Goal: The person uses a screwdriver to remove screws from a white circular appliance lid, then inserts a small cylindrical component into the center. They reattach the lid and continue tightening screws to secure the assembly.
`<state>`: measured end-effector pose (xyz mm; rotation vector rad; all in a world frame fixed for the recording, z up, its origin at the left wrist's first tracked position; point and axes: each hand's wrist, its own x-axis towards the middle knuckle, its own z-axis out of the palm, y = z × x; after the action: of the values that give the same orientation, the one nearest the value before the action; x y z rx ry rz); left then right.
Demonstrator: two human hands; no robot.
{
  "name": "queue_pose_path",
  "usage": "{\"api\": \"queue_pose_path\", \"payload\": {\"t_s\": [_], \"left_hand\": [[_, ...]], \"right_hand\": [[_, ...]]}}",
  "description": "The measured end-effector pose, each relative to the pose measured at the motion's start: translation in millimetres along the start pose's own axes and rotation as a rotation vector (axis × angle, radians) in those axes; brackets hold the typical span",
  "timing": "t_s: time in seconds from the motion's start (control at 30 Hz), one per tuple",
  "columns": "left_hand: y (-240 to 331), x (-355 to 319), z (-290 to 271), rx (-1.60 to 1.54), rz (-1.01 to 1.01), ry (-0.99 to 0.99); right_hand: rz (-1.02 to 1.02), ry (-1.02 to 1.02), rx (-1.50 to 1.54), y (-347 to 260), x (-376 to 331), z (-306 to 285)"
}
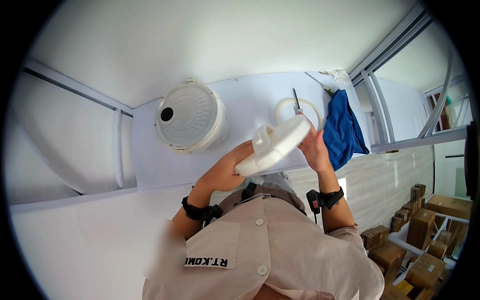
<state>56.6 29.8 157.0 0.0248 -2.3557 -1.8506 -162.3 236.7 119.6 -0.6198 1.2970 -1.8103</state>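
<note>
Grips smooth, rounded wht. plastic part (282, 144) at opp. ends w/ L hand (231, 167) & R hand (316, 149), nr. rumpled blue cloth (344, 130).

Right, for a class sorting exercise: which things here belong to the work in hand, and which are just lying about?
Work in hand:
white plastic piece, gripped by the left hand; right hand at its edge

Apparently lying about:
lidded white tub
cream ring
dark-bladed tool
blue cloth
cardboard boxes

The tub or ring might belong too; I can't tell.
</note>
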Motion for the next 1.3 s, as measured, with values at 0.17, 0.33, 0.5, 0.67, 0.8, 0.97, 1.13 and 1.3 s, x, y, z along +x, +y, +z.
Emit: {"api": "queue_pose_path", "payload": {"t_s": [0.17,0.33,0.5,0.67,0.8,0.97,1.13,1.3], "left_hand": [[11.4,8.7,5.4,0.444,0.145,-0.051],[21.3,5.7,9.5,0.760,0.212,-0.039],[14.7,6.3,18.8,0.720,0.211,0.163],[19.7,9.5,18.6,0.673,0.173,0.498],[6.8,14.0,27.3,0.262,0.137,0.759],[13.2,17.1,42.1,-0.068,0.084,0.942],[18.2,3.6,42.4,-0.265,0.142,0.843],[39.4,-4.6,46.5,-0.225,0.137,0.833]], "right_hand": [[0.035,-0.025,0.118,1.0,-1.7,-12.5],[0.048,-0.085,-0.018,-11.1,-8.0,-22.8],[0.017,0.004,-0.057,-21.4,-8.3,-18.1],[-0.028,0.046,-0.049,-29.4,-9.0,-6.6],[-0.022,0.056,0.016,-32.7,-3.3,-0.8],[-0.012,0.025,0.137,-34.0,3.8,0.2],[-0.108,0.017,0.087,-42.6,13.1,3.4],[-0.150,-0.006,-0.052,-49.6,17.0,22.3]]}}
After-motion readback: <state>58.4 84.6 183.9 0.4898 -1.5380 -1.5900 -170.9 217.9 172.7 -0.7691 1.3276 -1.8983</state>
